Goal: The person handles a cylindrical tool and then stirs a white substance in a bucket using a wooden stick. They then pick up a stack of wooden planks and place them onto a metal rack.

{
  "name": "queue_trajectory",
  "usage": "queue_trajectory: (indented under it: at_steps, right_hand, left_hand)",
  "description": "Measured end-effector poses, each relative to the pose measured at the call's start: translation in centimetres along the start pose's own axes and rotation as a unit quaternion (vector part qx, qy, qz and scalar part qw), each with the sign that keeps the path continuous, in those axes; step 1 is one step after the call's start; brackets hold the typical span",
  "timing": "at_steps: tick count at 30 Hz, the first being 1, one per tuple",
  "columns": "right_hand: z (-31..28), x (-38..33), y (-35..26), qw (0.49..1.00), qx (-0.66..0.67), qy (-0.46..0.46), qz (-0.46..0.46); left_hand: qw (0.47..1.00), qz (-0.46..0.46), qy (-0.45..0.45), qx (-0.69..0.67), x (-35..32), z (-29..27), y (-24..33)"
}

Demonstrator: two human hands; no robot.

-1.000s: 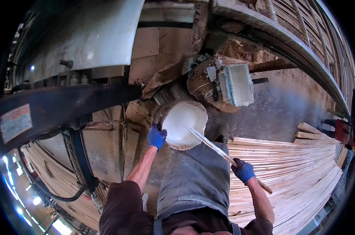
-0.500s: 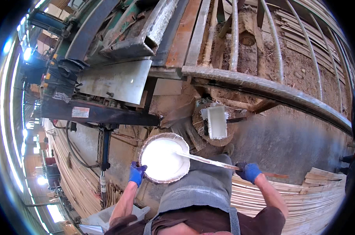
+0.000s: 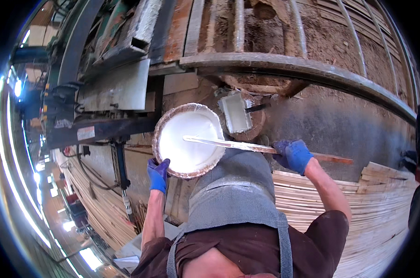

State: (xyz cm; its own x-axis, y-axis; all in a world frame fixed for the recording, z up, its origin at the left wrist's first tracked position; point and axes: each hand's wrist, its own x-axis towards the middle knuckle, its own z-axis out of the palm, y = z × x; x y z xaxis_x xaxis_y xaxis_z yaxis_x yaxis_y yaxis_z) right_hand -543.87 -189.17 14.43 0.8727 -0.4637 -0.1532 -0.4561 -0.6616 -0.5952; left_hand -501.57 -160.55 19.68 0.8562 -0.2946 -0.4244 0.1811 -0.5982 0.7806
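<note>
My left hand [image 3: 158, 175], in a blue and purple glove, grips the near left rim of a round bucket [image 3: 156, 139] crusted with dried residue. White liquid [image 3: 184, 157] fills the part of it that shows. In my right hand [image 3: 293, 156], gloved the same way, is a long wooden stick [image 3: 249, 147]. Its white-coated end lies over the liquid, and its bare reddish end sticks out past my hand to the right. Just beyond the bucket, a white-smeared rectangular scoop [image 3: 238, 113] with a dark handle rests on a round brown top.
A metal rail [image 3: 284, 61] with rollers runs along the far side. At left stands a dark machine beam [image 3: 106, 129] below a metal plate [image 3: 115, 88]. Long wooden strips [image 3: 321, 199] are stacked at right, and more strips [image 3: 92, 199] lie at left.
The bucket, stick and both hands have moved upward in the view, and the bucket slightly left, as the camera view shifted. Both hands keep their holds; the bucket appears nearer the scoop.
</note>
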Motion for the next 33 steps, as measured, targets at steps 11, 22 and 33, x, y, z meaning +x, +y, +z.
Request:
queue_trajectory:
  at_steps: [11, 22, 33]
  right_hand:
    - [2.8, 3.3, -3.8, 0.995, 0.059, -0.006, 0.077]
    - [5.2, 6.1, -7.0, 0.992, 0.110, -0.052, 0.015]
    - [4.5, 6.3, -7.7, 0.991, 0.098, -0.087, 0.003]
  left_hand:
    - [0.983, 0.122, -0.076, 0.115, 2.6, 6.6, 8.2]
    - [0.953, 0.218, -0.020, 0.211, 1.0, 8.8, 7.3]
    - [0.940, 0.217, 0.028, 0.260, 0.8, 9.4, 7.9]
